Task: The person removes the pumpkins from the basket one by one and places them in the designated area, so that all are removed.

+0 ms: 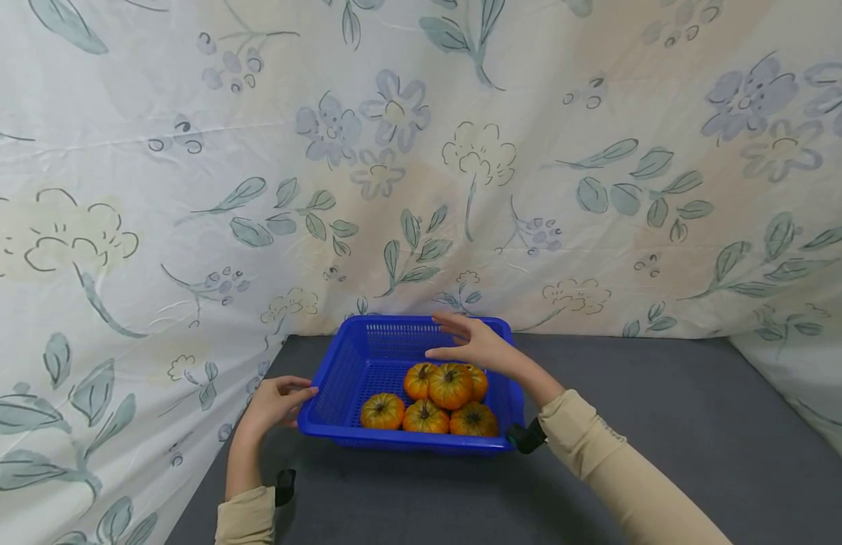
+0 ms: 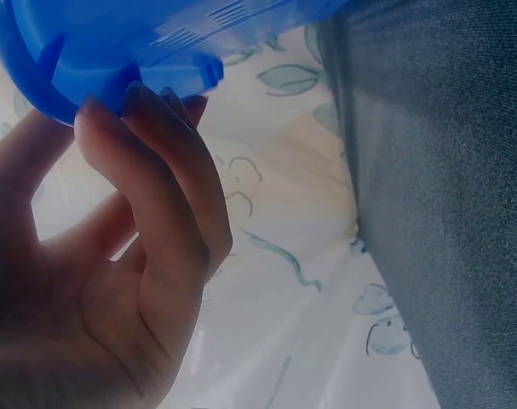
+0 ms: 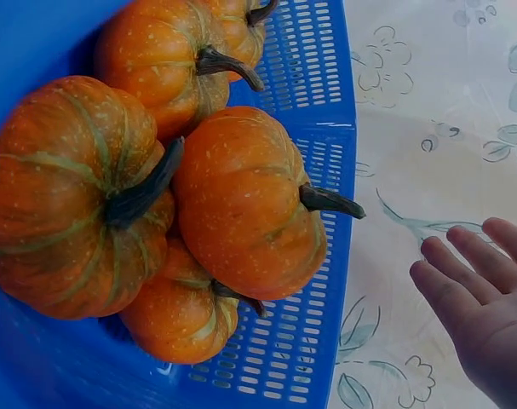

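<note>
A blue plastic basket (image 1: 325,424) with slotted walls sits on the dark table. Several small orange pumpkins (image 1: 450,387) with green streaks and dark stems are heaped in its right half, one resting on top of others. My left hand (image 1: 269,403) grips the basket's left rim, thumb above and fingers curled beneath, as the left wrist view shows at the rim (image 2: 37,85). Over the basket's far right part, my right hand (image 1: 478,344) hovers with fingers spread and holds nothing. The right wrist view shows its fingers beyond the pumpkins (image 3: 249,204), apart from them.
The dark grey tabletop (image 1: 639,424) stretches to the right and in front of the basket. A floral cloth (image 1: 421,166) hangs behind the table and along its left side, close to the basket's far wall. Dark straps (image 1: 526,437) are worn near both sleeve cuffs.
</note>
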Tool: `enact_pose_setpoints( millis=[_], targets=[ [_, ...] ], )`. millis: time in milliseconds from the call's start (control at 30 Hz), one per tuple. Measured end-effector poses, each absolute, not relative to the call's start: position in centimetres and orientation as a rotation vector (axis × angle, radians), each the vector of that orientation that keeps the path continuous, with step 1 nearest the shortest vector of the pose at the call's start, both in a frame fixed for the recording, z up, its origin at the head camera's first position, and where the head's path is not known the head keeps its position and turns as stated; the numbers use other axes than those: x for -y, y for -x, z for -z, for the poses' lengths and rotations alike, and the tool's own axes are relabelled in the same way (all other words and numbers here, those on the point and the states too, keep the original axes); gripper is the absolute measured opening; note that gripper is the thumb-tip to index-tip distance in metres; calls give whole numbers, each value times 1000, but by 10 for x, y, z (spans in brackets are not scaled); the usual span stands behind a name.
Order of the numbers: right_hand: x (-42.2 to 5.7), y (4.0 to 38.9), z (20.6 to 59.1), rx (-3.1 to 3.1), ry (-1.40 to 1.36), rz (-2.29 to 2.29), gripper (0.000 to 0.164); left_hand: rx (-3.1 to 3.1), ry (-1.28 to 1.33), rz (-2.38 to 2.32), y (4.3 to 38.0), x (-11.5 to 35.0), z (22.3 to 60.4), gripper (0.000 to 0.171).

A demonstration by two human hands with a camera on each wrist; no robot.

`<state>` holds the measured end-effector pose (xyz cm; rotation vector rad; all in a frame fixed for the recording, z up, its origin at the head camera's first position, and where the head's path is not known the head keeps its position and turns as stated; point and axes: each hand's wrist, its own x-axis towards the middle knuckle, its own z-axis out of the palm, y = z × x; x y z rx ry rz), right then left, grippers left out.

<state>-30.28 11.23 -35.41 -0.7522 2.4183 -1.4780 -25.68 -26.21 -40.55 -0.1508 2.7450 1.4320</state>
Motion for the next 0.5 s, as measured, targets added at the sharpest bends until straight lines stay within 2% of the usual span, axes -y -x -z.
enact_pose_setpoints(
  millis=[500],
  targets=[
    [-105,311,357,-2450,770,1235,78,-2736,150,-1461,255,264,407,48]
  ],
)
